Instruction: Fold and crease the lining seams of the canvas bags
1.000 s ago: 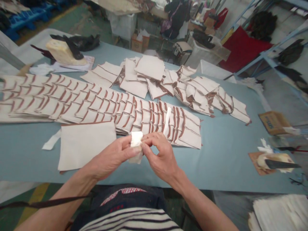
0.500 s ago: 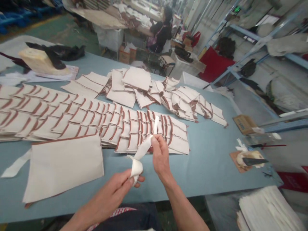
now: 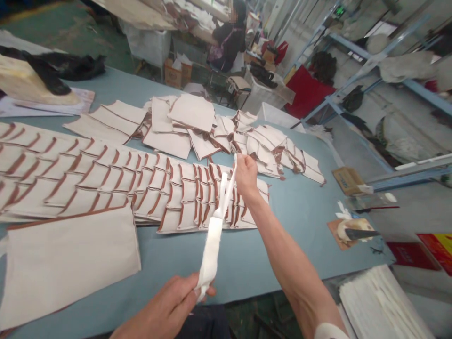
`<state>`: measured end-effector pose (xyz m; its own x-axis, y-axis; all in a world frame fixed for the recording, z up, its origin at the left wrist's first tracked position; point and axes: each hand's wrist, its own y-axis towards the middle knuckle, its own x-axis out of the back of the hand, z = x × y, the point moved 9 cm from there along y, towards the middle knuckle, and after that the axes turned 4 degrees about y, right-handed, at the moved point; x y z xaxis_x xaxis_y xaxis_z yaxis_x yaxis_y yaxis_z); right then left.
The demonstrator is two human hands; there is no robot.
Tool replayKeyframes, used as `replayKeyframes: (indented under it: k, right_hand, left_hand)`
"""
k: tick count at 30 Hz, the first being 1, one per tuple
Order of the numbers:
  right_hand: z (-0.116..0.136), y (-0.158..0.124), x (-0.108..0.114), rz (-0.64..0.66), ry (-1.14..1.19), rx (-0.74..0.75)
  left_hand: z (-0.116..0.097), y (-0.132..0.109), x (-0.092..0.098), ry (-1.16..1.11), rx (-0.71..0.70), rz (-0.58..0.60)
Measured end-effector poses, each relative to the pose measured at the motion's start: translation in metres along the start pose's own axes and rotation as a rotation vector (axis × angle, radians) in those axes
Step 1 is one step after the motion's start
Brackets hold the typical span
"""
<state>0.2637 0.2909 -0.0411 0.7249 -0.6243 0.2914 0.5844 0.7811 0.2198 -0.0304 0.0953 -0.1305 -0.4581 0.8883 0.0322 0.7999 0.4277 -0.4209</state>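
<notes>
A white fabric strip (image 3: 212, 240) stretches between my two hands above the table. Near the front edge, my left hand (image 3: 183, 296) is closed on its lower end. My right hand (image 3: 246, 173) pinches the upper end, farther out and higher up. Partway along, the strip looks knotted or looped, and a loose tail points upward. Beneath it lie rows of overlapping cream fabric pieces (image 3: 102, 174) with brown edging. One larger cream panel (image 3: 74, 263) with a brown top edge rests to the left of my left hand.
More cream pieces (image 3: 192, 113) lie heaped at the back of the blue-grey table (image 3: 296, 226). A brown pad with a dark-handled tool (image 3: 356, 233) sits at the right end. White stacked sheets (image 3: 377, 301) stand lower right. A person (image 3: 228, 44) sits beyond the table.
My right hand has moved up and away, drawing the strip out longer. My left hand has dropped slightly nearer to me. The whole view has shifted a little.
</notes>
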Motion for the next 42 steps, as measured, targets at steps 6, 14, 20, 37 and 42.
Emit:
replayKeyframes:
  k: [6, 14, 20, 37, 42]
  right_hand:
    - [0.003, 0.055, -0.017, -0.147, -0.108, 0.069]
    - [-0.015, 0.109, -0.035, -0.206, -0.172, 0.104]
    - [-0.01, 0.099, -0.053, -0.119, -0.153, 0.264]
    - [-0.081, -0.132, -0.058, 0.442, -0.4, 0.357]
    - [-0.065, -0.165, -0.051, 0.519, -0.392, 0.447]
  left_hand:
    - [0.012, 0.002, 0.003, -0.152, 0.114, -0.024]
    - [0.045, -0.015, 0.023, -0.221, 0.177, -0.097]
    - [0.064, -0.008, 0.055, -0.252, 0.247, -0.413]
    - [0.037, 0.011, 0.085, -0.391, 0.244, -0.536]
    - [0.022, 0.012, 0.085, -0.553, 0.25, -0.517]
